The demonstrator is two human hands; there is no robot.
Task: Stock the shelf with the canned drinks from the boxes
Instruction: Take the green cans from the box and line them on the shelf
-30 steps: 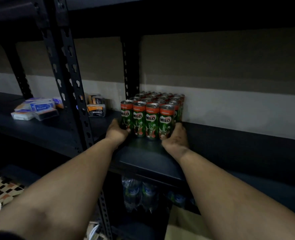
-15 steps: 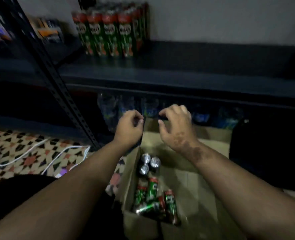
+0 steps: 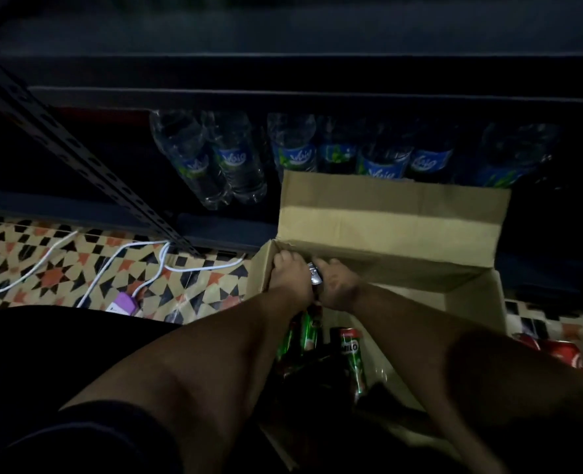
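1. An open brown cardboard box (image 3: 389,213) sits on the patterned tile floor (image 3: 60,268) in front of a dark metal shelf unit (image 3: 283,73), its far flap standing up.
2. Both hands reach down into the far left corner of the box, side by side and almost touching each other.
3. The left hand (image 3: 288,278) lies against the box's left wall with its fingers curled downward; what they close on is hidden, so I cannot tell whether it grips anything.
4. The right hand (image 3: 339,285) is just beside it, fingers bent down as well; its hold is equally hidden.
5. A silver can top (image 3: 315,275) shows in the narrow gap between the two hands, touching or nearly touching both.
6. Nearer the camera, green-and-red Milo drink cans (image 3: 351,354) lie loose on the box floor, below the forearms and apart from the hands; one lies with its label facing up.
7. Clear plastic water bottles with blue labels (image 3: 235,159) fill the lowest shelf behind the box.
8. A white cable (image 3: 112,265) trails across the tiles to a small purple object (image 3: 124,302) left of the box.
9. Red cans (image 3: 563,350) lie on the floor at the right edge, outside the box.
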